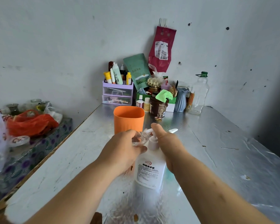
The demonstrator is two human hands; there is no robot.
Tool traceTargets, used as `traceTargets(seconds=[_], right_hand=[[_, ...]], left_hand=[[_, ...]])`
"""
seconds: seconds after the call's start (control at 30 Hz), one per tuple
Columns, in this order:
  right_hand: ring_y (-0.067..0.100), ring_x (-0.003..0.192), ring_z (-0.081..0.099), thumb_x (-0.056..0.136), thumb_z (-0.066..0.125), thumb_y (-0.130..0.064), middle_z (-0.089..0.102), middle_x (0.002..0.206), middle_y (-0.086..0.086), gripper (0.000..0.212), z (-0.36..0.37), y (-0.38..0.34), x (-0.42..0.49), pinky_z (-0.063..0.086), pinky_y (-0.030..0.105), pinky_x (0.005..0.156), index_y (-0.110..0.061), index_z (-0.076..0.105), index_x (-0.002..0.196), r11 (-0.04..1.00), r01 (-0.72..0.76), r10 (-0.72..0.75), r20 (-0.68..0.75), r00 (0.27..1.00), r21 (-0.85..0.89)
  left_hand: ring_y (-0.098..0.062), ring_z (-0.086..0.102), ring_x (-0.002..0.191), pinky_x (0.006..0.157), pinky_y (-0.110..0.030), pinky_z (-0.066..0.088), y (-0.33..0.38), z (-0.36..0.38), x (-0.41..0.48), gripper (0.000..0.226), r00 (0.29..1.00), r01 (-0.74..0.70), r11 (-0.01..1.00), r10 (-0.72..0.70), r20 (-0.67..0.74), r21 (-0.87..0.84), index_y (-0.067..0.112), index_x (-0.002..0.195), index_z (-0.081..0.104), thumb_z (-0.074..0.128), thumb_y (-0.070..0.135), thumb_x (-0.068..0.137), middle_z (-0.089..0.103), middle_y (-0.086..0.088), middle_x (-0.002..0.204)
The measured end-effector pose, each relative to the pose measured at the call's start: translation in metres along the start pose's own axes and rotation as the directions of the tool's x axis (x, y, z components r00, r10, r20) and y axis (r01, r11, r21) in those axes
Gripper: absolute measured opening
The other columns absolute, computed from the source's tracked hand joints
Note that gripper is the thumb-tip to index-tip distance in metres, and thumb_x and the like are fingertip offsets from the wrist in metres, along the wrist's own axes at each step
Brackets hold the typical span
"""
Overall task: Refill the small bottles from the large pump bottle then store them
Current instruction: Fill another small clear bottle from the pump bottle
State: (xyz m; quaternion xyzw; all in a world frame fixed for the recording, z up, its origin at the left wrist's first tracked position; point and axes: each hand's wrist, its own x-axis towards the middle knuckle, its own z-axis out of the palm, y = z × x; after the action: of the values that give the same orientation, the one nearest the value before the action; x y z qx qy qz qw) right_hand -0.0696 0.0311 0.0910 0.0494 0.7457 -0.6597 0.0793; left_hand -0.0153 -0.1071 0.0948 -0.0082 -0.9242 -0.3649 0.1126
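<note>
The large white pump bottle [149,170] stands on the foil-covered table [217,143], in the middle of the view. My right hand [164,139] rests on the pump head, thumb up, with the rest of the hand wrapped around the bottle's neck. My left hand [124,151] grips a small clear bottle [140,138] held at the pump's spout. A white cap or pump piece [173,130] lies just behind my right hand.
An orange cup [128,119] stands right behind my hands. At the back are a purple drawer organiser [117,92] with tubes, several jars and bottles, a blue vase [181,101] and a clear plastic bottle [199,94]. A red bag [31,123] lies on the left side table.
</note>
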Motion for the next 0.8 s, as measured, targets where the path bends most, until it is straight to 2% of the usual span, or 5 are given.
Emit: traceTargets(seconds=[0.27, 0.5, 0.6, 0.7, 0.8], right_hand=[[0.032, 0.096, 0.067, 0.050, 0.054, -0.069, 0.072, 0.096, 0.009, 0.068, 0.001, 0.014, 0.006, 0.051, 0.049, 0.094, -0.020, 0.066, 0.096, 1.000, -0.002, 0.001, -0.021, 1.000, -0.028], [0.028, 0.085, 0.067, 0.056, 0.058, -0.061, 0.073, 0.098, 0.013, 0.053, -0.001, -0.005, 0.001, 0.050, 0.038, 0.087, -0.014, 0.069, 0.080, 0.999, -0.035, 0.035, -0.011, 0.999, -0.021], [0.031, 0.082, 0.068, 0.056, 0.057, -0.056, 0.073, 0.093, 0.015, 0.045, -0.002, -0.008, -0.001, 0.053, 0.041, 0.081, -0.015, 0.067, 0.072, 0.999, -0.036, 0.036, -0.025, 0.999, -0.020], [0.034, 0.095, 0.068, 0.052, 0.058, -0.060, 0.072, 0.101, 0.016, 0.052, -0.001, -0.006, -0.002, 0.050, 0.049, 0.091, -0.015, 0.069, 0.077, 0.999, -0.044, 0.043, -0.030, 0.999, -0.021], [0.031, 0.087, 0.066, 0.051, 0.058, -0.061, 0.072, 0.100, 0.017, 0.054, 0.000, -0.005, -0.001, 0.048, 0.052, 0.093, -0.015, 0.068, 0.077, 0.999, -0.029, 0.029, -0.019, 0.999, -0.012]], left_hand=[[-0.007, 0.062, 0.092, 0.074, -0.022, 0.048, -0.006, 0.003, 0.000, 0.032, 1.000, 0.003, 1.000, -0.003, 0.010, -0.007, 0.030, 0.114, 0.062, 0.073, 0.037, 0.084, 0.067, 0.016, 0.109], [-0.008, 0.062, 0.094, 0.077, -0.024, 0.048, 0.000, -0.003, -0.002, 0.034, 1.000, 0.006, 1.000, -0.006, -0.001, 0.008, 0.030, 0.115, 0.061, 0.073, 0.037, 0.084, 0.066, 0.014, 0.114], [-0.008, 0.061, 0.094, 0.077, -0.024, 0.047, 0.001, -0.003, -0.003, 0.036, 1.000, 0.003, 1.000, -0.003, 0.002, 0.008, 0.029, 0.116, 0.061, 0.073, 0.038, 0.084, 0.066, 0.014, 0.114], [-0.007, 0.061, 0.093, 0.076, -0.024, 0.048, 0.002, -0.003, -0.003, 0.034, 1.000, -0.001, 1.000, 0.001, 0.002, -0.004, 0.030, 0.114, 0.061, 0.073, 0.038, 0.084, 0.067, 0.014, 0.112], [-0.008, 0.062, 0.093, 0.077, -0.024, 0.048, 0.002, -0.002, -0.001, 0.034, 1.000, 0.002, 1.000, -0.002, -0.005, -0.019, 0.030, 0.114, 0.062, 0.074, 0.038, 0.083, 0.067, 0.013, 0.111]])
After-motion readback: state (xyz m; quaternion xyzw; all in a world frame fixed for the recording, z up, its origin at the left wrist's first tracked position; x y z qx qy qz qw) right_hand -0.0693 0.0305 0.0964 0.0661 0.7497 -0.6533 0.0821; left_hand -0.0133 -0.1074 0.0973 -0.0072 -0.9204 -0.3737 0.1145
